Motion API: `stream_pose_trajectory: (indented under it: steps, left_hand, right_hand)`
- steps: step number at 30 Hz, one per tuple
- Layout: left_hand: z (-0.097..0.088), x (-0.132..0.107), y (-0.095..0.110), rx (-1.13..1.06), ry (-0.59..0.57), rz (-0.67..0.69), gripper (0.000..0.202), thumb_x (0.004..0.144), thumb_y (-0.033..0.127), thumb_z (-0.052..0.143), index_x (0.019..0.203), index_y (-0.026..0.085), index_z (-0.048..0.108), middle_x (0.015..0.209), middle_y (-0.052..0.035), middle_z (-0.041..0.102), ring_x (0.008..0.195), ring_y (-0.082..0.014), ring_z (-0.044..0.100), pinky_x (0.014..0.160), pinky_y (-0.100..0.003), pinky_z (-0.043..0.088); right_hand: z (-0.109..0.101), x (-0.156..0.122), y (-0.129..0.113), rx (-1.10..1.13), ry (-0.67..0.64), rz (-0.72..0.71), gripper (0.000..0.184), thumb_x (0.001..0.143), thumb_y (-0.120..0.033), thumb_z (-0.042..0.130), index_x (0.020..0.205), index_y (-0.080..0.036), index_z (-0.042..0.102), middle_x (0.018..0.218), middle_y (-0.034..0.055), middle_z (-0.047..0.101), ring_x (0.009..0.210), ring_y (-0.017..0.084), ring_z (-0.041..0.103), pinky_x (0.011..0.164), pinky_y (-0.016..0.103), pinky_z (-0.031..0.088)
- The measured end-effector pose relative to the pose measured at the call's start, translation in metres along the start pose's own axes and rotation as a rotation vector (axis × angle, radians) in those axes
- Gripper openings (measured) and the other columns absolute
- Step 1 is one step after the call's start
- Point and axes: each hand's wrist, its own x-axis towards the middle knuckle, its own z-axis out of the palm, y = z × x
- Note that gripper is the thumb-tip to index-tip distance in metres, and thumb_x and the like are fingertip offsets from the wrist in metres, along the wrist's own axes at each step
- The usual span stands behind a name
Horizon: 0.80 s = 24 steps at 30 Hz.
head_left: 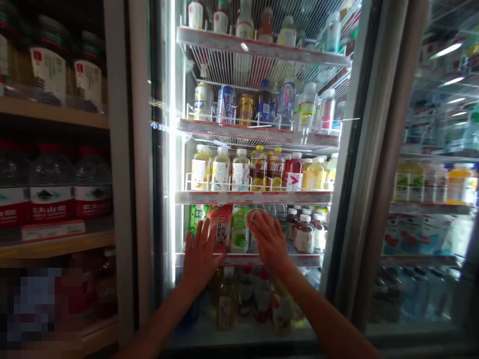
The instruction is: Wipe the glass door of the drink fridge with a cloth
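My left hand [202, 255] lies flat with its fingers spread, apparently against the glass door of a lit drinks fridge. Behind its fingertips stand a red drink bottle [221, 227] and a green drink pack [197, 215]. My right hand [270, 242] is pressed forward at the same height, with its fingers bent over a pale wiping cloth [252, 215]. Most of the cloth is hidden under the fingers. Just left of it, behind the glass, a light green bottle [239, 232] stands on the shelf.
Inside the fridge, wire shelves with a price rail [254, 198] hold rows of bottles and cans [226, 104]. To the left, a wooden shelf [56, 112] carries large bottles. A metal door frame [377, 149] divides this fridge from another on the right.
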Motion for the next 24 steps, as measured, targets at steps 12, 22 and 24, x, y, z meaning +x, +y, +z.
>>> stream_pose_trajectory:
  steps: [12, 22, 24]
  left_hand:
    - [-0.017, -0.014, -0.052, 0.041, -0.012, -0.109, 0.085, 0.084, 0.051, 0.048, 0.146, 0.016, 0.002, 0.148, -0.0188, 0.026, 0.138, -0.0306, 0.021, 0.11, -0.055, 0.015]
    - [-0.022, -0.025, -0.076, 0.067, -0.015, -0.092, 0.081, 0.086, 0.06, 0.033, 0.146, 0.012, 0.008, 0.146, -0.0226, 0.029, 0.137, -0.0312, 0.024, 0.108, -0.055, 0.019]
    - [-0.021, -0.029, -0.08, 0.058, -0.017, -0.089, 0.081, 0.086, 0.061, 0.033, 0.146, 0.013, 0.008, 0.146, -0.0224, 0.028, 0.137, -0.0319, 0.025, 0.108, -0.056, 0.019]
  right_hand:
    - [0.024, 0.003, -0.053, 0.029, -0.045, -0.146, 0.062, 0.082, -0.009, 0.042, 0.142, -0.023, 0.031, 0.146, 0.0034, 0.037, 0.14, 0.021, 0.018, 0.114, 0.044, 0.02]
    - [0.043, 0.029, -0.09, 0.032, -0.083, -0.197, 0.055, 0.084, -0.016, 0.045, 0.139, -0.02, 0.038, 0.147, 0.0031, 0.036, 0.141, 0.023, 0.014, 0.113, 0.044, 0.02]
    - [0.042, 0.014, -0.091, 0.031, -0.126, -0.263, 0.056, 0.082, -0.016, 0.047, 0.137, -0.022, 0.04, 0.146, 0.002, 0.038, 0.14, 0.022, 0.017, 0.114, 0.044, 0.02]
